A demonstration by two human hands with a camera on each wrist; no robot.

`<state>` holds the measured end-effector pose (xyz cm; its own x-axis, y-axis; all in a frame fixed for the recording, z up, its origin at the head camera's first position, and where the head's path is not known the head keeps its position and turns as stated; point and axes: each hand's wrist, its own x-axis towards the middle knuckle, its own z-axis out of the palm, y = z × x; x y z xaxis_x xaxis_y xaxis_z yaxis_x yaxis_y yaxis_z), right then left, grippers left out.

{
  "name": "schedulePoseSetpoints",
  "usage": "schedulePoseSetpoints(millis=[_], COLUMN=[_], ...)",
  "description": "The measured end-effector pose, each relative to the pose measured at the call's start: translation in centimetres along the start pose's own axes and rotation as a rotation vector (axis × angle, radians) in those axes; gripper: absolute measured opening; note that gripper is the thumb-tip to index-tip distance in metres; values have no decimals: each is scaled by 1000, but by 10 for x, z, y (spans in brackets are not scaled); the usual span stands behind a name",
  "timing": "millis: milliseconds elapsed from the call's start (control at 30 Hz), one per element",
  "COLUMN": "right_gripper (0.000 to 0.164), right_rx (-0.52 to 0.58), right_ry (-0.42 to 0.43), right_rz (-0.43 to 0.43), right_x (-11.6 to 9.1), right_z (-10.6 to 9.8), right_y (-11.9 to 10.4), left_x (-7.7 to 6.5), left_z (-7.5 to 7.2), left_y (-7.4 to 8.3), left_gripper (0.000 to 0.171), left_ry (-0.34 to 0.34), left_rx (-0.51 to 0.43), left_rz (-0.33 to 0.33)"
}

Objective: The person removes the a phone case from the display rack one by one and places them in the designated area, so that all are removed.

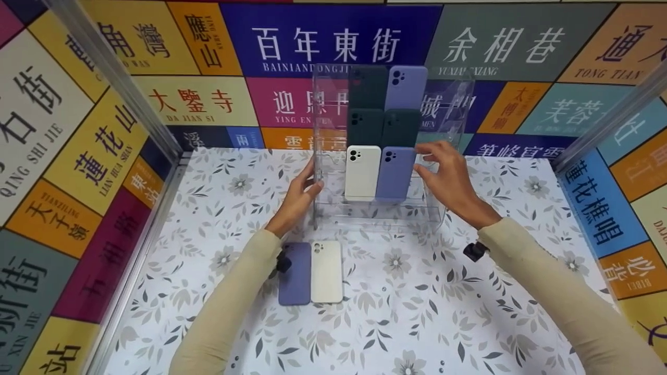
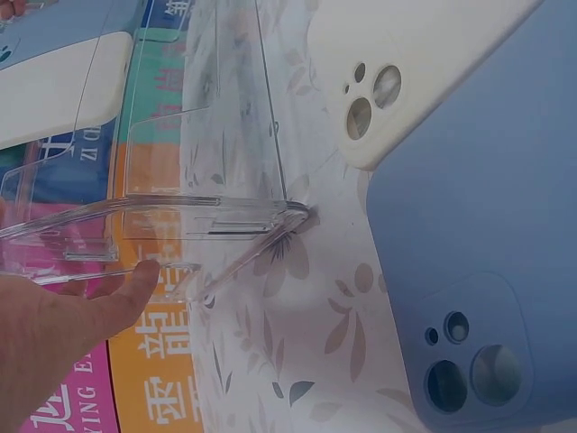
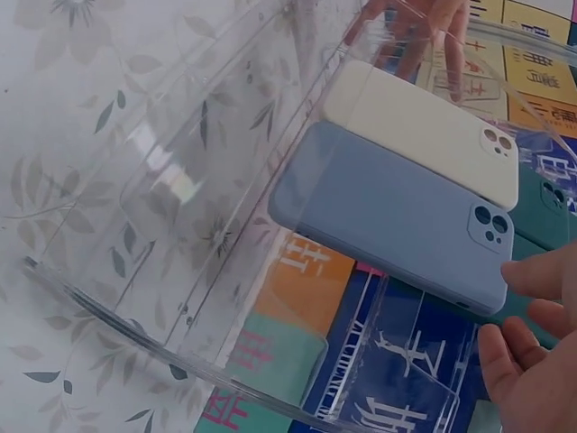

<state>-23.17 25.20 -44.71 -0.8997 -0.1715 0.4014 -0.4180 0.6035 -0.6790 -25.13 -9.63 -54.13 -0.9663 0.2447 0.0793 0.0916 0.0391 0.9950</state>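
A clear acrylic display stand (image 1: 380, 213) holds several phone cases in rows. My left hand (image 1: 299, 195) grips the stand's left side panel, thumb on the near side and fingers behind; in the left wrist view the thumb (image 2: 144, 280) lies along the clear panel. On the lowest tier a white phone case (image 1: 362, 174) leans beside a lavender phone case (image 1: 394, 177). My right hand (image 1: 448, 174) is at the lavender case's upper right edge, thumb and fingers parted. In the right wrist view its fingertips (image 3: 516, 273) are right at the camera end of that case.
Dark green cases (image 1: 365, 127) and another lavender case (image 1: 407, 88) occupy the upper tiers. In front of the stand, a purple case (image 1: 295, 276) and a cream case (image 1: 326, 271) lie side by side on the floral tabletop (image 1: 396, 323). Sign-printed walls (image 1: 333, 39) enclose the table.
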Motion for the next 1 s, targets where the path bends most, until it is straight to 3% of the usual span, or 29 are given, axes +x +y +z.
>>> schedulePoseSetpoints(millis=[400,667,1000], right_gripper=[44,30,24], right_rx=[-2,32,150], right_ry=[-60,17,125], right_rz=[57,22,-29], right_x=[-1,-5,-14], right_z=[4,10,17], right_y=[6,11,13], left_x=[0,-1,0], left_z=[1,1,0], left_y=[0,-1,0], left_gripper=[78,77,77], left_ry=[-4,-8,5], left_rx=[2,-20,-15], left_rz=[-18,-22,-15])
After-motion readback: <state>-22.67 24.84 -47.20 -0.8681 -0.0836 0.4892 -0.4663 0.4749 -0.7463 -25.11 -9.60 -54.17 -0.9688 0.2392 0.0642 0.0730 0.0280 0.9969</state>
